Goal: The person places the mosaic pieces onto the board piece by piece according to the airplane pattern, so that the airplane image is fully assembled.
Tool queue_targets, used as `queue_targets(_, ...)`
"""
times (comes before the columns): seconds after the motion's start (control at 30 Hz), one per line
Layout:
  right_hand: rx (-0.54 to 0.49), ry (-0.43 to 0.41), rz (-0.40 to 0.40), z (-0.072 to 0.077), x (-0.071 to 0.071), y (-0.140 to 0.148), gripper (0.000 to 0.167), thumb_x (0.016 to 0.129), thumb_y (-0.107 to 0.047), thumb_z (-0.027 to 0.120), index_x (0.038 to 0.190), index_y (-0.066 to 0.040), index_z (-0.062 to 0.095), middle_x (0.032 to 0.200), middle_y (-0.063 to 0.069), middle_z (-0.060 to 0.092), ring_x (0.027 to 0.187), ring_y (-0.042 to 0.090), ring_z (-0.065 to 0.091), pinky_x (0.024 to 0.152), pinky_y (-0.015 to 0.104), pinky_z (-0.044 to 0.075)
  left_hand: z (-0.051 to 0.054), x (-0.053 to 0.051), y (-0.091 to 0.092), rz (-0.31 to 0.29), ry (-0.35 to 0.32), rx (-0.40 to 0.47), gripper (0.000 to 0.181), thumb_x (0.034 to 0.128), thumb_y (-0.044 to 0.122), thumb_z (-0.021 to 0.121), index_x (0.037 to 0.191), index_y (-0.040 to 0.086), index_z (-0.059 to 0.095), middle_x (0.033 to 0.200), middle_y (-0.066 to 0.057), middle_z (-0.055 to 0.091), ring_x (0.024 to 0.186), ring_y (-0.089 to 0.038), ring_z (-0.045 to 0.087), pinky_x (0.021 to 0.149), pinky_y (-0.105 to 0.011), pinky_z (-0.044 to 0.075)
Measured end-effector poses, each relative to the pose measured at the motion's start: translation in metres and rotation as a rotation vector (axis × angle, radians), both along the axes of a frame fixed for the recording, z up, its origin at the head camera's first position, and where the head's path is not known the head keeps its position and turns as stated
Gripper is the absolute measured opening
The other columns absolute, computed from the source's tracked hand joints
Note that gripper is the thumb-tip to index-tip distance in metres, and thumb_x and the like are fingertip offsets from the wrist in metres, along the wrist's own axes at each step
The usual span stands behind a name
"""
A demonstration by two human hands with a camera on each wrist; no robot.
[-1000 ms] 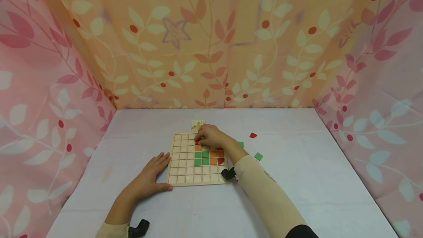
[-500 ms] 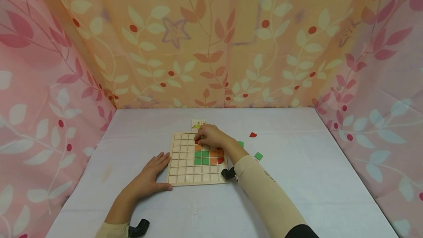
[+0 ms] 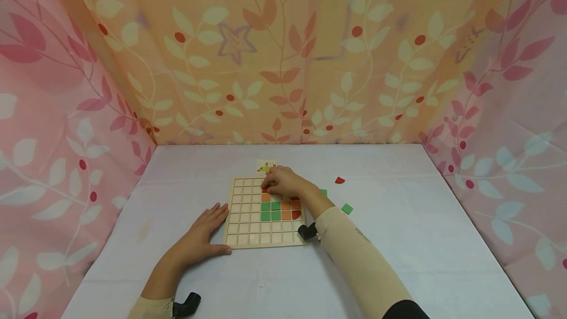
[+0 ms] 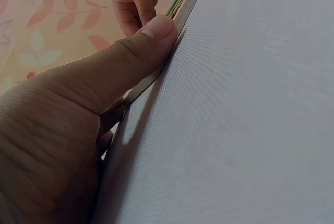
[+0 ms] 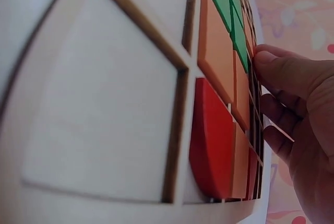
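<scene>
A light wooden grid board (image 3: 242, 230) lies on the white table with green tiles (image 3: 270, 211), orange tiles (image 3: 286, 210) and a red rounded tile (image 3: 296, 214) in its cells. My right hand (image 3: 285, 182) reaches over its far part, fingertips pinching a small red tile (image 3: 264, 190) at a cell; the fingers partly cover that tile. In the right wrist view, the right thumb (image 5: 269, 59) is at the board beyond the green tiles. My left hand (image 3: 201, 235) rests at the board's left side, fingers spread and thumb (image 4: 159, 28) touching the near left corner.
A small patterned card (image 3: 266, 167) lies just behind the board. To the right are a loose red tile (image 3: 339, 180) and a loose green tile (image 3: 347, 208), with another green tile (image 3: 324, 192) partly behind the right wrist. Floral cloth (image 3: 283, 63) encloses the table's back and sides.
</scene>
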State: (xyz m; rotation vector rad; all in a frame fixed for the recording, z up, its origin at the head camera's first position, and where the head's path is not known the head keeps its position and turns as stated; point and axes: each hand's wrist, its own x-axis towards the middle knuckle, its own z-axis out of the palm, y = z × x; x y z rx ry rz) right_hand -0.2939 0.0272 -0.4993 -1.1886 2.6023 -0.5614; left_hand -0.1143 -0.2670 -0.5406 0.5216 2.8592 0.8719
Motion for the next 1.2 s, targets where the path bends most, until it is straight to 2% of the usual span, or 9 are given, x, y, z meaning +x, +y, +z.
queue_targets(0.13, 0.002, 0.001, 0.01, 0.001, 0.0, 0.001, 0.021, 0.096, -0.022, 0.073, 0.116, -0.026, 0.079, 0.113, -0.007, 0.066, 0.114, 0.013, 0.056, 0.11, 0.045, 0.04, 0.0, 0.0, 0.001, 0.0, 0.0, 0.001, 0.12, 0.0659, 0.067, 0.085, 0.161, 0.013, 0.035, 0.17, 0.002, 0.026, 0.159, -0.028, 0.015, 0.127, -0.055, 0.012)
queue_targets(0.33, -0.003, 0.019, 0.024, 0.006, 0.001, 0.007, 0.022, 0.095, -0.023, 0.074, 0.117, -0.024, 0.078, 0.11, -0.008, 0.066, 0.106, 0.014, 0.056, 0.102, 0.041, 0.045, 0.0, 0.0, 0.002, -0.011, 0.001, 0.005, 0.12, 0.0668, 0.067, 0.085, 0.16, 0.011, 0.035, 0.17, 0.001, 0.025, 0.159, -0.029, 0.015, 0.127, -0.056, 0.012)
queue_targets(0.57, -0.039, 0.042, -0.023, 0.026, 0.009, 0.023, 0.026, 0.097, -0.024, 0.071, 0.121, -0.018, 0.077, 0.127, 0.0, 0.067, 0.128, 0.025, 0.053, 0.113, 0.052, 0.039, -0.001, 0.0, 0.0, -0.009, 0.009, -0.002, 0.12, 0.0671, 0.068, 0.084, 0.16, 0.011, 0.035, 0.17, 0.001, 0.025, 0.159, -0.029, 0.014, 0.127, -0.057, 0.012)
queue_targets(0.8, -0.086, 0.112, -0.061, 0.043, 0.018, 0.045, 0.024, 0.096, -0.021, 0.072, 0.119, -0.016, 0.077, 0.119, -0.001, 0.068, 0.118, 0.023, 0.057, 0.107, 0.047, 0.045, -0.003, -0.001, 0.0, -0.005, 0.012, -0.002, 0.12, 0.0664, 0.068, 0.084, 0.161, 0.013, 0.035, 0.17, -0.001, 0.026, 0.159, -0.03, 0.015, 0.127, -0.057, 0.013)
queue_targets(1.0, -0.109, 0.153, -0.108, 0.056, 0.027, 0.072, 0.024, 0.095, -0.021, 0.074, 0.119, -0.016, 0.077, 0.117, -0.002, 0.068, 0.118, 0.023, 0.057, 0.108, 0.051, 0.043, -0.002, 0.0, -0.001, 0.004, -0.001, -0.012, 0.12, 0.0666, 0.069, 0.084, 0.161, 0.014, 0.034, 0.17, 0.001, 0.025, 0.159, -0.028, 0.014, 0.128, -0.054, 0.012)
queue_targets(1.2, -0.111, 0.195, -0.172, 0.06, 0.034, 0.098, 0.024, 0.094, -0.02, 0.075, 0.118, -0.018, 0.077, 0.116, -0.003, 0.069, 0.119, 0.022, 0.058, 0.109, 0.052, 0.043, -0.002, 0.0, -0.001, -0.003, 0.017, -0.001, 0.12, 0.0666, 0.069, 0.084, 0.16, 0.012, 0.036, 0.17, -0.002, 0.027, 0.159, -0.031, 0.015, 0.126, -0.056, 0.012)
